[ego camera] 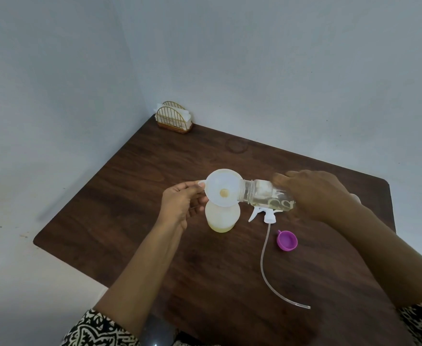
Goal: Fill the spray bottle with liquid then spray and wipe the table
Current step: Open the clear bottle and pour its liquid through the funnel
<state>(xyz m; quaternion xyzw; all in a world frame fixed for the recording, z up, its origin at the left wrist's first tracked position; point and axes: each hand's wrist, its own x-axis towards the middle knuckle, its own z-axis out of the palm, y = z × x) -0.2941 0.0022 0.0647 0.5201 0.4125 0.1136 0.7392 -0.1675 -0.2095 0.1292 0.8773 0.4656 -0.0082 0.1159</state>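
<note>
Left hand (pixel 180 206) pinching the white plastic funnel (pixel 223 189) by its tab, right hand (pixel 314 193) gripping the tilted clear bottle (pixel 259 193), we judge the frosted spray bottle (pixel 222 219) light and tippy.

Black-and-cream patterned sleeves (pixel 97 329) end above the two bare forearms (pixel 140 265)
</note>
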